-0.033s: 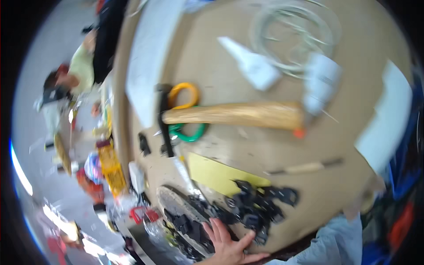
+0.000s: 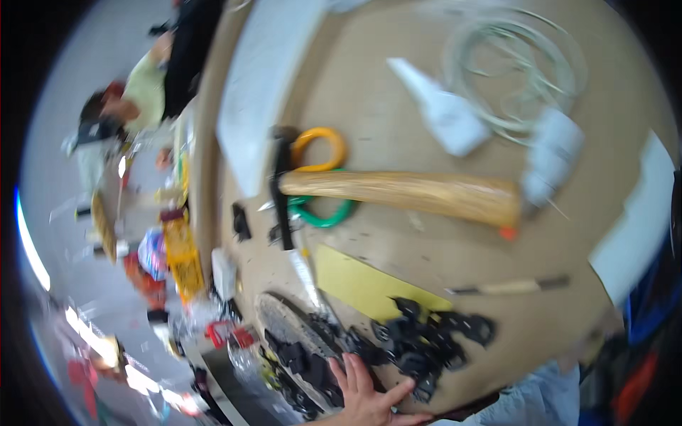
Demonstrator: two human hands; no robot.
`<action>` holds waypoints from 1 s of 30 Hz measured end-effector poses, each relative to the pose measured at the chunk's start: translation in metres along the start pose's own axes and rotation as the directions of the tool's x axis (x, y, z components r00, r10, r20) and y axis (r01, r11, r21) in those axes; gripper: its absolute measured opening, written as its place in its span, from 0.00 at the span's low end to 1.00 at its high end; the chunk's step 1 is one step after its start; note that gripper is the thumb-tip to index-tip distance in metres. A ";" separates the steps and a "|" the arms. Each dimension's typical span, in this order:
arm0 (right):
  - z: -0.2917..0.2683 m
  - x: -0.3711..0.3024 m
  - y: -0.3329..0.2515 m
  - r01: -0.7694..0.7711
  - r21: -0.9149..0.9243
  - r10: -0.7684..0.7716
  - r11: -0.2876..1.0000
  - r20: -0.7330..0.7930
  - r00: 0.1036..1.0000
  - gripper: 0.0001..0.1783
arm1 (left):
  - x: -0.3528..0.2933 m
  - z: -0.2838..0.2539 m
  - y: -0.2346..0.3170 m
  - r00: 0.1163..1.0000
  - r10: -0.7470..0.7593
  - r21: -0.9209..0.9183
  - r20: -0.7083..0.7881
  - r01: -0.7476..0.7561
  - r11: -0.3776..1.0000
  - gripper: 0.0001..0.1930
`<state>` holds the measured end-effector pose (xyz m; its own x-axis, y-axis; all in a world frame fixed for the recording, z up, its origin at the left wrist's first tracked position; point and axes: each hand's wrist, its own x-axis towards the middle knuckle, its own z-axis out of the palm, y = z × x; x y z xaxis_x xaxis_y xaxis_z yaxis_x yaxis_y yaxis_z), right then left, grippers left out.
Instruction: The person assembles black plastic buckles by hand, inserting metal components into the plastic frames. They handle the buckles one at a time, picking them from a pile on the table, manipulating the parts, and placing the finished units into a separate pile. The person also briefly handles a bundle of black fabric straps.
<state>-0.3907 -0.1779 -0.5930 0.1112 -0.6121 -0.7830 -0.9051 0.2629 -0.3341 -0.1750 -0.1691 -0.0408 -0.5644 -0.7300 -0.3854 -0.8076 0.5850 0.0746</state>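
My left hand (image 2: 366,399) reaches in from the lower edge with its fingers spread. Its fingertips lie beside a pile of small black parts (image 2: 419,348) and the grey oval slab (image 2: 280,316), which carries more black pieces (image 2: 305,362). No object shows in its grasp. A light blue sleeve (image 2: 533,397) at lower right leads toward a blurred skin-toned shape, perhaps my right hand (image 2: 595,346); its fingers cannot be made out. Above the pile lie a yellow sheet (image 2: 376,284) and a thin tool with a pale handle (image 2: 515,286).
A hammer (image 2: 405,192) lies across the table beside a yellow ring (image 2: 339,145) and a green ring (image 2: 334,221). Two white nozzle bottles (image 2: 455,124) lie near coiled pale cord (image 2: 462,71). White sheets (image 2: 632,220) rest at the right. Other people (image 2: 145,92) are at far left.
The view has shifted slightly, so the hammer, bottles and cord sit further right in the picture. My left hand stays spread beside the black parts.
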 end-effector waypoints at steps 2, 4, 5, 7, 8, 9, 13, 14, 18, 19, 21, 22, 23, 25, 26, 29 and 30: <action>0.006 0.026 0.007 -0.003 -0.073 0.004 0.997 0.010 1.000 0.10 | -0.012 0.011 0.003 0.995 -0.096 -0.124 -0.039 0.090 0.988 0.42; 0.010 0.044 0.021 -0.038 -0.114 0.039 0.993 0.006 0.999 0.09 | -0.012 0.011 -0.001 0.996 -0.071 -0.168 -0.058 0.061 0.984 0.42; 0.012 0.052 0.024 -0.051 -0.129 0.053 0.990 0.005 0.999 0.09 | -0.012 0.011 -0.004 0.998 -0.056 -0.148 -0.037 0.050 0.988 0.42; 0.012 0.062 0.030 -0.071 -0.148 0.073 0.986 0.008 0.997 0.09 | -0.014 0.005 -0.005 0.998 -0.053 -0.156 0.030 0.057 0.986 0.41; 0.013 0.067 0.035 -0.078 -0.159 0.080 0.984 0.008 0.997 0.09 | -0.015 0.006 -0.005 0.997 -0.040 -0.168 0.065 0.051 0.984 0.41; 0.009 0.068 0.046 -0.113 -0.168 0.113 0.979 -0.010 0.994 0.09 | -0.018 0.017 -0.013 0.999 -0.020 -0.191 0.044 0.028 0.981 0.39; 0.015 0.071 0.037 -0.087 -0.173 0.090 0.981 0.012 0.996 0.09 | -0.018 0.012 -0.006 0.999 -0.011 -0.114 -0.039 0.006 0.993 0.38; 0.014 0.074 0.041 -0.089 -0.178 0.093 0.980 0.014 0.996 0.09 | -0.017 0.014 -0.010 0.999 0.006 -0.110 -0.041 -0.010 0.994 0.38; 0.013 0.078 0.052 -0.108 -0.179 0.110 0.978 0.000 0.994 0.08 | -0.014 0.016 -0.013 0.996 0.010 -0.155 -0.089 -0.023 0.988 0.39; 0.013 0.079 0.052 -0.103 -0.175 0.105 0.979 0.003 0.994 0.08 | -0.013 0.015 -0.012 0.997 0.010 -0.147 -0.083 -0.022 0.989 0.39; 0.012 0.082 0.052 -0.101 -0.167 0.102 0.981 -0.003 0.995 0.08 | -0.013 0.013 -0.011 0.997 0.013 -0.132 -0.075 -0.022 0.991 0.40; 0.014 0.080 0.051 -0.092 -0.165 0.094 0.982 0.003 0.996 0.08 | -0.013 0.013 -0.011 0.997 0.015 -0.128 -0.079 -0.026 0.992 0.40; 0.016 0.081 0.050 -0.089 -0.162 0.091 0.983 0.001 0.996 0.08 | -0.014 0.015 -0.012 0.996 0.019 -0.123 -0.085 -0.029 0.992 0.41; 0.017 0.081 0.051 -0.090 -0.156 0.091 0.984 0.001 0.996 0.08 | -0.016 0.019 -0.011 0.992 0.004 -0.123 -0.127 -0.020 0.992 0.41; 0.018 0.081 0.051 -0.090 -0.157 0.091 0.984 0.003 0.996 0.08 | -0.017 0.023 -0.010 0.986 -0.015 -0.127 -0.163 -0.006 0.992 0.40; 0.020 0.083 0.055 -0.094 -0.153 0.095 0.984 -0.001 0.995 0.08 | -0.016 0.021 -0.013 0.990 0.010 -0.116 -0.142 -0.027 0.993 0.41; 0.021 0.082 0.057 -0.094 -0.156 0.095 0.983 -0.001 0.995 0.08 | -0.015 0.020 -0.015 0.993 0.032 -0.109 -0.113 -0.044 0.993 0.43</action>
<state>-0.4249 -0.1970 -0.6871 0.0241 -0.5847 -0.8109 -0.9645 0.1998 -0.1727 -0.1513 -0.1601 -0.0549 -0.6054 -0.7465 -0.2763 -0.7958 0.5745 0.1915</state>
